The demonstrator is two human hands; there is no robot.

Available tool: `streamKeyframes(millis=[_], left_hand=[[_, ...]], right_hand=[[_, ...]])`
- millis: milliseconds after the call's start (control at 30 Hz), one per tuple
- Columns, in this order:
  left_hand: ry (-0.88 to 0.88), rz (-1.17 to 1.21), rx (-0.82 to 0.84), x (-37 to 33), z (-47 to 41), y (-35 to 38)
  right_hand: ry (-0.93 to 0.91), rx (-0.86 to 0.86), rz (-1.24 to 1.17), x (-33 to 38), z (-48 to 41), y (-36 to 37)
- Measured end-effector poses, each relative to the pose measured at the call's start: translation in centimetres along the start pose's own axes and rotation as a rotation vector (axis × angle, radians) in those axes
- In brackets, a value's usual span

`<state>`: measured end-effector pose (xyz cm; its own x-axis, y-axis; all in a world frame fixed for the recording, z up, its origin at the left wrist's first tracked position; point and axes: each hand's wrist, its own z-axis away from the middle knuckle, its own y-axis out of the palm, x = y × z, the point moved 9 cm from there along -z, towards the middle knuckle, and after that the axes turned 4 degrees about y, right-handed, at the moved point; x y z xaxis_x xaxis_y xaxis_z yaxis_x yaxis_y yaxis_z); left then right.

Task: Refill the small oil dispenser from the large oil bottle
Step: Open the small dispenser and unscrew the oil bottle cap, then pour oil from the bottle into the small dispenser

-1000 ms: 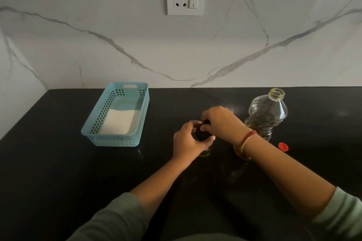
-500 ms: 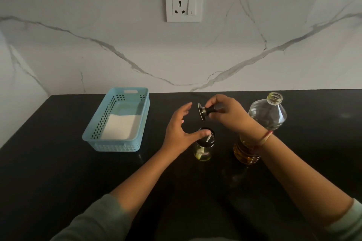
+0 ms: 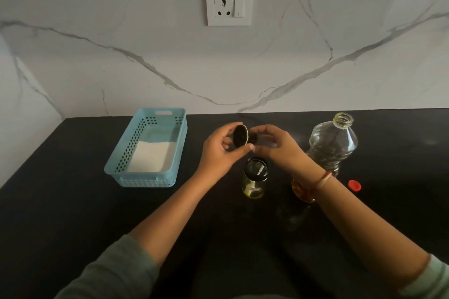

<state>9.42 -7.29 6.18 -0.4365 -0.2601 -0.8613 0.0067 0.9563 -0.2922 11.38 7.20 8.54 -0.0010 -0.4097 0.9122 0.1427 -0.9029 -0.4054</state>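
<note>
On the black countertop [image 3: 73,213] under a marble wall, left hand [image 3: 220,153] and right hand [image 3: 277,147] pinch the dispenser cap [image 3: 241,137] above the open oil dispenser [image 3: 255,177].

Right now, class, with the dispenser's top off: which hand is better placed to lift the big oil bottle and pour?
Probably the right hand: the uncapped large bottle stands just to its right, while the left hand pinches the dispenser top and could set it aside, away from the open dispenser.
</note>
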Motion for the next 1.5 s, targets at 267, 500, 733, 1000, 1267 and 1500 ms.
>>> streamKeyframes(millis=[267,500,733,1000,1267,1500], left_hand=[[0.011,-0.643,0.102,4.3,-0.2,-1.3],[-0.048,-0.796,0.135,8.5,1.5,0.2],[-0.100,-0.796,0.148,10.3,1.9,0.9],[-0.172,-0.769,0.177,12.0,3.2,1.3],[-0.114,-0.717,0.211,10.7,3.1,1.6],[0.028,-0.425,0.070,5.5,2.7,1.4]], right_hand=[[-0.371,-0.315,0.362,6.5,6.0,-6.3],[-0.417,-0.586,0.346,6.8,9.6,-12.3],[-0.428,-0.812,0.285,5.7,11.6,-16.2],[-0.366,-0.820,0.290,3.5,11.2,-16.4],[-0.299,-0.856,0.228,1.3,10.7,-17.5],[-0.264,-0.816,-0.022,-2.1,10.2,-18.3]])
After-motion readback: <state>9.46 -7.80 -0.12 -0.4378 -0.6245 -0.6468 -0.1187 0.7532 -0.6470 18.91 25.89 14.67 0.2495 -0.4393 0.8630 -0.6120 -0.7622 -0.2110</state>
